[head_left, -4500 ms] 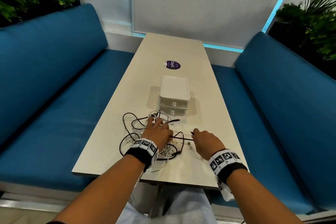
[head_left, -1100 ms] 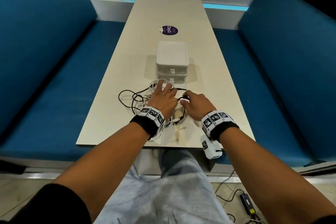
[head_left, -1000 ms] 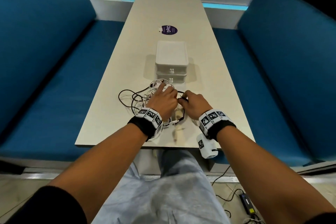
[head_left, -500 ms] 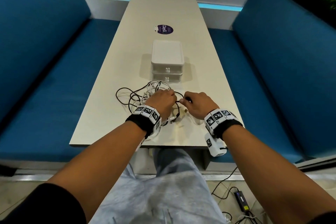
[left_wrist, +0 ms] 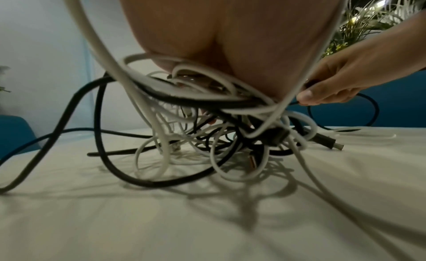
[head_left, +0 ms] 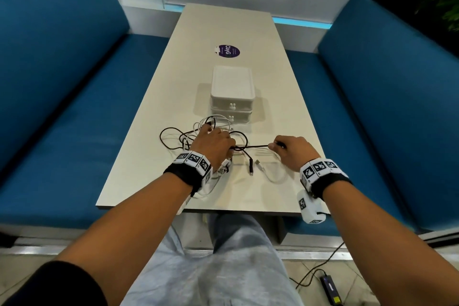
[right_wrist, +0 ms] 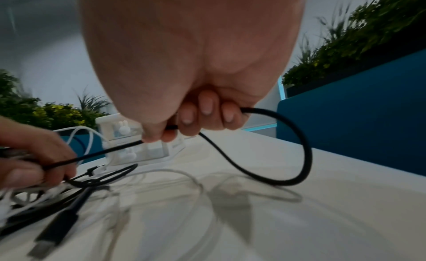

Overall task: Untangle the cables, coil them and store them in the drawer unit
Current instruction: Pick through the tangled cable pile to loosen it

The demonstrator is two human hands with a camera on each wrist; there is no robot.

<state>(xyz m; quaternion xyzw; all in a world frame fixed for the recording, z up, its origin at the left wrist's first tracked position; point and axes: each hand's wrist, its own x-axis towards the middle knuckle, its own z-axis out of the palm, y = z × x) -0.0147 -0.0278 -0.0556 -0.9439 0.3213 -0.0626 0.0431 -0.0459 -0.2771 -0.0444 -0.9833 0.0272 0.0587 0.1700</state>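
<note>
A tangle of black and white cables (head_left: 196, 136) lies on the pale table (head_left: 273, 112), just in front of a white two-drawer unit (head_left: 232, 87) with both drawers closed. My left hand (head_left: 213, 143) sits on the tangle, its fingers curled into the strands (left_wrist: 207, 104). My right hand (head_left: 289, 150) grips a black cable (head_left: 253, 147), which runs taut from that hand to the left hand. In the right wrist view the black cable (right_wrist: 288, 179) loops out behind my right hand (right_wrist: 196, 64). A black plug (head_left: 251, 169) and a white plug (head_left: 258, 162) lie loose between my hands.
Blue benches (head_left: 74, 97) run along both long sides of the table. A round purple sticker (head_left: 228, 51) is on the tabletop beyond the drawer unit. The table's near edge (head_left: 198, 210) is under my forearms. A power adapter (head_left: 329, 288) lies on the floor.
My right hand has moved right, away from the left, drawing a stretch of black cable out of the tangle. The left hand has stayed on the pile.
</note>
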